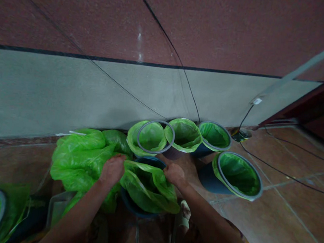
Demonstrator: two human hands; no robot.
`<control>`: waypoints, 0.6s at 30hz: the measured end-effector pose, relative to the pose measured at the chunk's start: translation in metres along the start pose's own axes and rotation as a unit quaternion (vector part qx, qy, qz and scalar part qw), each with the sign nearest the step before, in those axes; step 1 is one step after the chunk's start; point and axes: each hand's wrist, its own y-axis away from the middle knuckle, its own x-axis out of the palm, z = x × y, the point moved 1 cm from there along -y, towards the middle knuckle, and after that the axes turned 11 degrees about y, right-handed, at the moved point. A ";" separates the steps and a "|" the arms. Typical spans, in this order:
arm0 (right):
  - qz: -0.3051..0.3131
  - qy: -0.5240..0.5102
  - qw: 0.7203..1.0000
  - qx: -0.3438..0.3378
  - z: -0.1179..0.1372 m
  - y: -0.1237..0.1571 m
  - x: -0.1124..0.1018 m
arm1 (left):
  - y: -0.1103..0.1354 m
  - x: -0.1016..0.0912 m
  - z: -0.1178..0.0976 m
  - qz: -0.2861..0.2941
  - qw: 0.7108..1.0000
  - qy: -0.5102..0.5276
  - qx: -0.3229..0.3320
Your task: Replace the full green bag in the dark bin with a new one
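A green plastic bag hangs with its mouth spread, partly inside a dark blue bin. My left hand is closed on the bag's left edge. On the opposite edge, my right hand is closed too, pulling the rim taut. The bag's lower part is hidden within the bin. Just behind the bin, a loose grey ring rests across two bins with green liners. To the left of my left hand lies a heap of filled-looking green bags.
Several lined bins stand by the wall, including a blue bin at right with a grey ring on its rim. Another lined bin is at lower left. Black cables cross the tiled floor. A small can stands near the wall.
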 end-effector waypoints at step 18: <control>-0.106 -0.076 0.984 -0.118 0.030 0.019 -0.026 | 0.015 0.019 -0.048 -0.012 0.994 0.062 0.090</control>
